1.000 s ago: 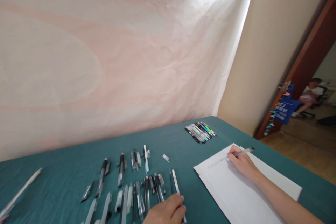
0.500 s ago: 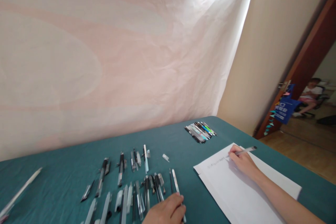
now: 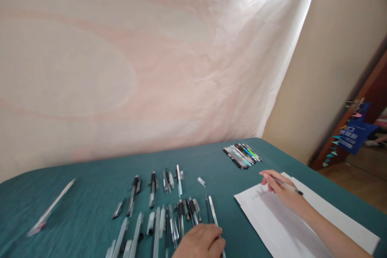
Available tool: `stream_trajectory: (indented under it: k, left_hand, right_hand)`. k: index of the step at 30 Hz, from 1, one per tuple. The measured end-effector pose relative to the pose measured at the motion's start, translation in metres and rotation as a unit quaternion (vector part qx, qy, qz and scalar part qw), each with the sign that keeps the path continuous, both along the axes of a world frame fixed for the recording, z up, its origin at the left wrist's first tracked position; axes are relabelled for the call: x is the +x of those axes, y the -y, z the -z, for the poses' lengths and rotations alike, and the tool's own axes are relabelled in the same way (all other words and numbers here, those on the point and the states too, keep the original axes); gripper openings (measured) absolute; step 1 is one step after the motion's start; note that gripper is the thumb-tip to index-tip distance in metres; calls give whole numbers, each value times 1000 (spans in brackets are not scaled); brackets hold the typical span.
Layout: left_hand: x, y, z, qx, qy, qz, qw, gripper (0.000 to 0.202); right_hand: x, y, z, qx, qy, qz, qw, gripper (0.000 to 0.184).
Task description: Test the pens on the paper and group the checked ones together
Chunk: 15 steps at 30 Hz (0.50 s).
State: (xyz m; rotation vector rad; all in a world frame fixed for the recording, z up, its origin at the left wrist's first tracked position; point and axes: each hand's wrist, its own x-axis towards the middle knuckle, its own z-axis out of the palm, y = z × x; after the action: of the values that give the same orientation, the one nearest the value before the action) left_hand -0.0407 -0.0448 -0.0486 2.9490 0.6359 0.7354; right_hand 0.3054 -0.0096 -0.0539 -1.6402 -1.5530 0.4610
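Observation:
My right hand [image 3: 281, 191] pinches a pen [image 3: 289, 186] with a clear grey barrel and black end. It hovers just above the white paper [image 3: 275, 229], which carries a faint line of marks near its far left corner. At the bottom middle, my left hand [image 3: 201, 242] has its fingers curled over a slim white pen [image 3: 213, 209]. That pen's upper part and a short lower bit show past the fingers. A thin dark refill [image 3: 207, 205] lies beside it. Left of this hand are rows of pen barrels and caps [image 3: 157, 225], partly cut off by the frame's lower edge.
A neat bundle of pens [image 3: 242, 155] lies at the far right of the green table [image 3: 99, 177]. One loose cap [image 3: 201, 181] sits in the middle. Farther left is a long white pen [image 3: 53, 207]. Behind the table hangs a pale pink cloth [image 3: 151, 68].
My right hand has lifted off the writing, and its pen now points more to the upper left. The view has turned left. My left hand stays by the white pen.

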Motion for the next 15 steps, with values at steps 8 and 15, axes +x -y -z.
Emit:
stream_trajectory:
  k: [8, 15]
  left_hand:
    - [-11, 0, -14, -146, 74, -54, 985, 22]
    - [-22, -13, -39, -340, 252, -138, 895, 17]
  right_hand:
    - [-124, -43, -22, 13, 64, -211, 975, 19]
    - [-187, -75, -9, 14, 72, -211, 975, 14]
